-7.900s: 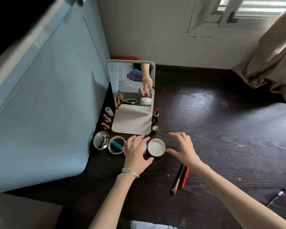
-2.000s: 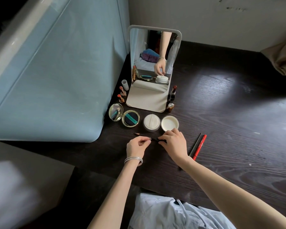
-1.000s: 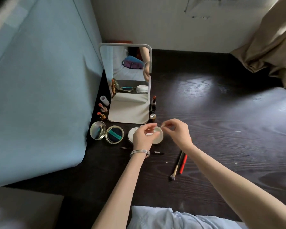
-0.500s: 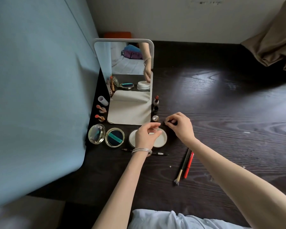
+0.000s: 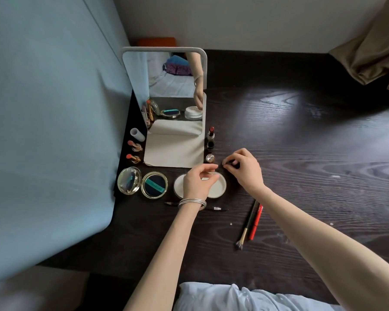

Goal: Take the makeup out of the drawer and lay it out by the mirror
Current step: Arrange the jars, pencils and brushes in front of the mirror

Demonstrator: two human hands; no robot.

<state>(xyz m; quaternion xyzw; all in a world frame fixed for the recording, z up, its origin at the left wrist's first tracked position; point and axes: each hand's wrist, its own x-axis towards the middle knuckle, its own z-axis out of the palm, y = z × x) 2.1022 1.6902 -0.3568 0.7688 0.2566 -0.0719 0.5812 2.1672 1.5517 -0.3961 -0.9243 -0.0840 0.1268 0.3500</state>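
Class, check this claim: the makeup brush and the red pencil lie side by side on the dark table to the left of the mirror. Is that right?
Not quite. The head view shows the makeup brush and red pencil side by side on the dark table, but right of the mirror, nearer the person.

Your dark wood-grain desk [image 5: 301, 153] carries a standing mirror [image 5: 166, 90] on its pale base. Left of the base lie a white tube [image 5: 137, 134] and two open lipsticks [image 5: 135, 146]. Right of it stand another lipstick [image 5: 211, 134] and two small caps. In front sit an open gold compact [image 5: 142, 183] and a white jar [image 5: 216, 187]. Nearer you lie a thin pencil [image 5: 218, 208], a brush [image 5: 247, 225] and a red pencil [image 5: 256, 223], side by side.
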